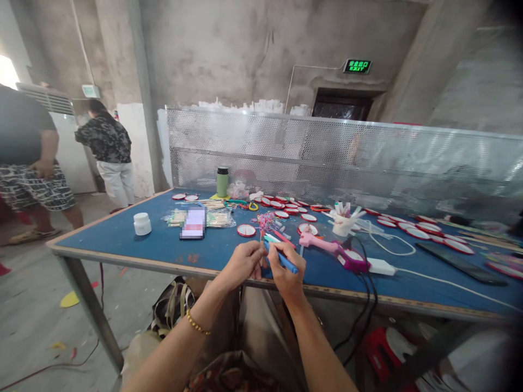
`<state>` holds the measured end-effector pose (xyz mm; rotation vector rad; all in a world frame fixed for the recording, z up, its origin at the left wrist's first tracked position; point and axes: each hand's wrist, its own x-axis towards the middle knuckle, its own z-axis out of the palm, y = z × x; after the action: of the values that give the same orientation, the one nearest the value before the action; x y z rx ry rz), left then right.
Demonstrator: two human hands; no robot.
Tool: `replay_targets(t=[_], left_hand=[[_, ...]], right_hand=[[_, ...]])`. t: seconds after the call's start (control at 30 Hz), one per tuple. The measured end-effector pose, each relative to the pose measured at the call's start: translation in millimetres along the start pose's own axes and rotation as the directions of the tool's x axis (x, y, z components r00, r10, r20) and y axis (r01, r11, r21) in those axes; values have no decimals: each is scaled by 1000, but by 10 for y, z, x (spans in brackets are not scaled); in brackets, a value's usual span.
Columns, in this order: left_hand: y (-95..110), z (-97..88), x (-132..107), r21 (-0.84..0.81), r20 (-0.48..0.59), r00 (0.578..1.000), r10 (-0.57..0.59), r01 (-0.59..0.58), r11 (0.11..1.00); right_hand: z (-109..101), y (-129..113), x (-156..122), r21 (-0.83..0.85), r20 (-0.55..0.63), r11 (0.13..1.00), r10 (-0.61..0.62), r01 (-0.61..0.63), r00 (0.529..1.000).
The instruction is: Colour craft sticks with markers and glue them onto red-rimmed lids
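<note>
My left hand (244, 263) is closed in a pinch on a thin stick (261, 235) that stands upright at the near edge of the blue table (122, 239). My right hand (288, 272) is wrapped round a blue pen-like tool (281, 260), its tip pointing left toward the stick. The two hands almost touch. Just beyond them lie a pink bundle of small pieces (266, 220), a red-rimmed white disc (246, 230) and a pink glue gun (327, 246).
Several red-rimmed discs (417, 233) spread across the table's far side. A white jar (142, 224), green flask (222, 182), cup of sticks (342, 223), phone (460, 255) and white charger (379, 266) sit there too. A perforated metal screen (327, 152) backs the table. Two people (107, 149) stand at left.
</note>
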<state>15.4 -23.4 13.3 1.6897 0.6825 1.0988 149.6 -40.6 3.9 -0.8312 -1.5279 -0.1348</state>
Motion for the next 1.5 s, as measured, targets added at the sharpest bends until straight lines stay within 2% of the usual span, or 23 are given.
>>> replay_targets(t=[0.43,0.77,1.5], left_hand=[[-48,-5,12,23,-5,1000,5,-5,1000],[-49,-9,19,22,-2,1000,1,-1,1000],[-74,-10,20,41,-21,1000,-1,2,999]], right_hand=[[3,-4,9,-34,25,999,-22,23,999],[5,-23,27,-63,-16,997,-46,45,999],[26,9,12,-56,38,995,-79,81,996]])
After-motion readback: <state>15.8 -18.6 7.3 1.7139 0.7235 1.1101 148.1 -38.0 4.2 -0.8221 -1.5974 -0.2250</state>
